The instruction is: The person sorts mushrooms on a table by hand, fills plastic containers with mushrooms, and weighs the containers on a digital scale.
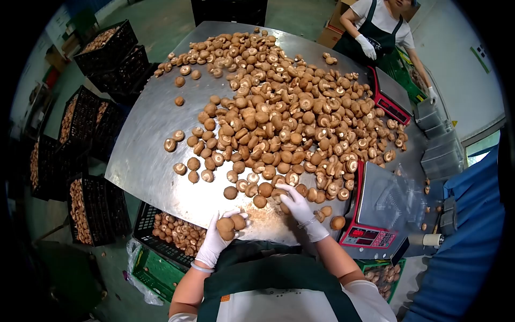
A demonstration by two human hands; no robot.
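Note:
A large heap of brown mushrooms [284,112] spreads over the metal table [145,145]. My left hand [217,239], in a white glove, is closed around several mushrooms [228,226] at the table's near edge. To its right, my right hand [298,208], also gloved, reaches to the near edge of the heap. Its fingers are curved over a mushroom [279,194], and another lies just under the palm.
A red scale [370,236] stands right of my right hand, a second scale [394,96] farther back. A black crate [145,220] of mushrooms sits below the table's near left edge. Across the table stands a co-worker [378,32]. Clear plastic boxes [442,158] are at the right.

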